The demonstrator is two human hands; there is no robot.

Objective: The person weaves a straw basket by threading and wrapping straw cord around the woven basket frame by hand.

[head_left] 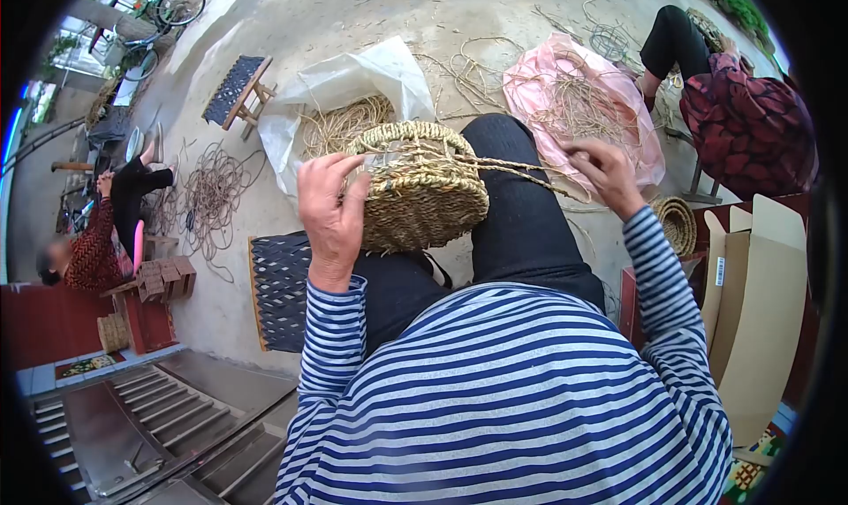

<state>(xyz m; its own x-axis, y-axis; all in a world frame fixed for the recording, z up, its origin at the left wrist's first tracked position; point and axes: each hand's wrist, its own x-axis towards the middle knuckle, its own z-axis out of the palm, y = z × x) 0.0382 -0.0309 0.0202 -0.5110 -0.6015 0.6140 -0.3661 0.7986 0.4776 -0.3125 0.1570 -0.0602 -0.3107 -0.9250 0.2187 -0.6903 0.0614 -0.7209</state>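
Observation:
A round woven straw basket [424, 209] rests tilted on my lap, its braided rim uppermost and its woven base facing me. At its left edge, my left hand [331, 209] has its fingers and thumb bent around the rim, partly hiding it. Straw cords [512, 164] run from the basket's right side out to my right hand [605, 174]. The fingers of that hand are pinched on the cord ends, above my right knee.
A white plastic sheet [384, 72] and a pink one [640, 143] hold straw cord. Loose cord [216, 191] lies on the concrete. Stools, a cardboard box [760, 302] and a coiled basket [676, 227] stand around. One person sits at left, another at right.

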